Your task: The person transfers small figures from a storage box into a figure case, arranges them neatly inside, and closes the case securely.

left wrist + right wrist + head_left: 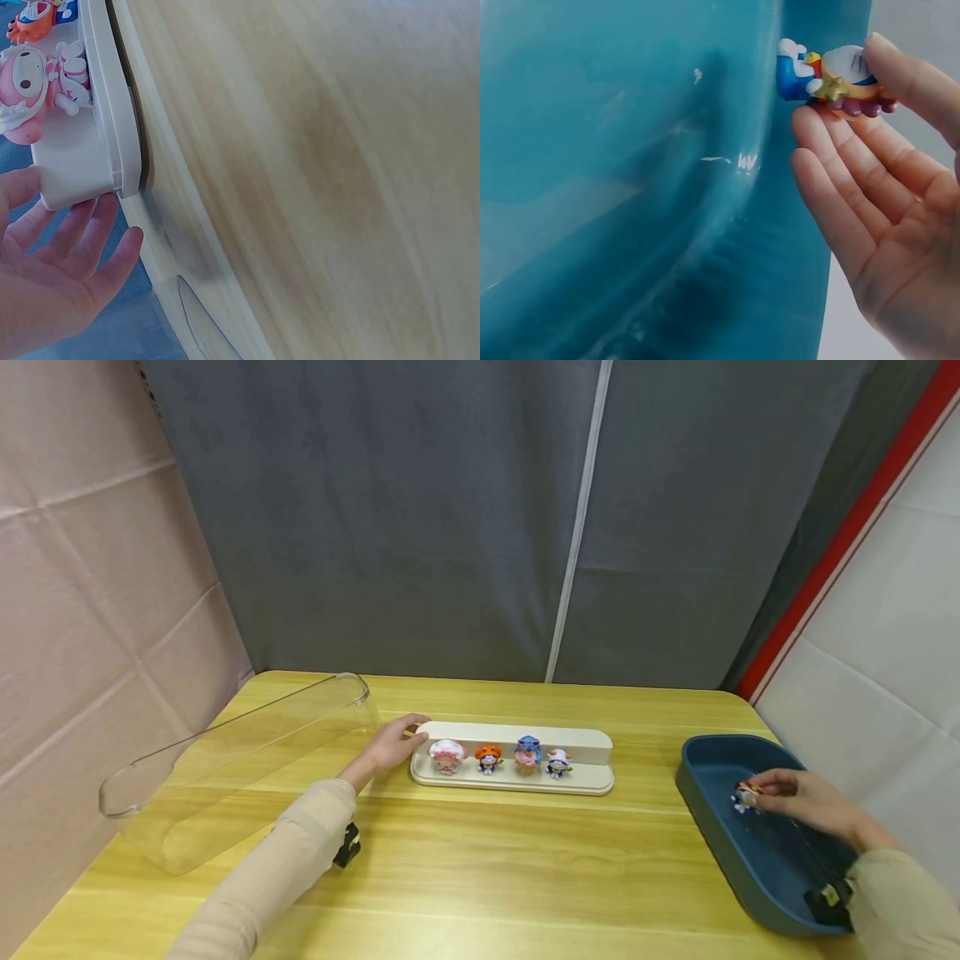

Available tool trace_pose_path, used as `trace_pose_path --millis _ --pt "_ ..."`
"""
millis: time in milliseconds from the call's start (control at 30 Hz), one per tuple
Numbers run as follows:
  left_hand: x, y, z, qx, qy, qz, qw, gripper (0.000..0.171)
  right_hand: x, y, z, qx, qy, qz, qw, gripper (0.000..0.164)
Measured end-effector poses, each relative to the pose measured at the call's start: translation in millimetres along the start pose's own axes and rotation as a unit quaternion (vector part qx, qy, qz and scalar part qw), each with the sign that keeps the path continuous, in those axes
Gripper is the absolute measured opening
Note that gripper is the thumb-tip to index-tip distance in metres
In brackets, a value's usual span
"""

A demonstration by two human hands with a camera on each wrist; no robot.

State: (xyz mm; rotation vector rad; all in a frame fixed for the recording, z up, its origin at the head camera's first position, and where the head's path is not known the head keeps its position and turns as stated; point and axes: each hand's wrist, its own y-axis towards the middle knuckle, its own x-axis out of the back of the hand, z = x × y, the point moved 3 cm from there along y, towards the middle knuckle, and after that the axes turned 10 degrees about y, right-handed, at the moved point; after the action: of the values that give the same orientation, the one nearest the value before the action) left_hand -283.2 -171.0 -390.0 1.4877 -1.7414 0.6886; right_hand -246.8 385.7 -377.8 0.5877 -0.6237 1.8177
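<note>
A cream display stand (513, 783) holds several small figurines in a row: one pink with a white hat (447, 757), one with an orange hat (489, 758), one blue and pink (528, 755), one with a white hat (558, 763). At the stand's left end, my left hand (392, 743) grips it between thumb and fingers, seen close up in the left wrist view. Over the blue bin (720, 835), my right hand (806, 802) pinches a blue-and-white figurine (847, 79) with a yellow star by its head.
A long clear cover (247, 760) lies at the left of the wooden table (480, 868). Grey curtain (420, 527) hangs behind the table. White sheeting (877, 677) rises beside the bin at the right.
</note>
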Motion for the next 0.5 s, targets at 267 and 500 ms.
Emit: trace_pose_path --millis 267,500 --pt "-0.1 0.0 -0.1 0.004 0.006 0.002 1.0000 0.033 4 -1 14 0.032 -0.018 -0.037 0.999 0.041" --pt "0.2 0.2 0.3 0.001 0.003 0.002 1.0000 0.033 7 -1 32 0.061 -0.025 -0.064 0.996 0.041"
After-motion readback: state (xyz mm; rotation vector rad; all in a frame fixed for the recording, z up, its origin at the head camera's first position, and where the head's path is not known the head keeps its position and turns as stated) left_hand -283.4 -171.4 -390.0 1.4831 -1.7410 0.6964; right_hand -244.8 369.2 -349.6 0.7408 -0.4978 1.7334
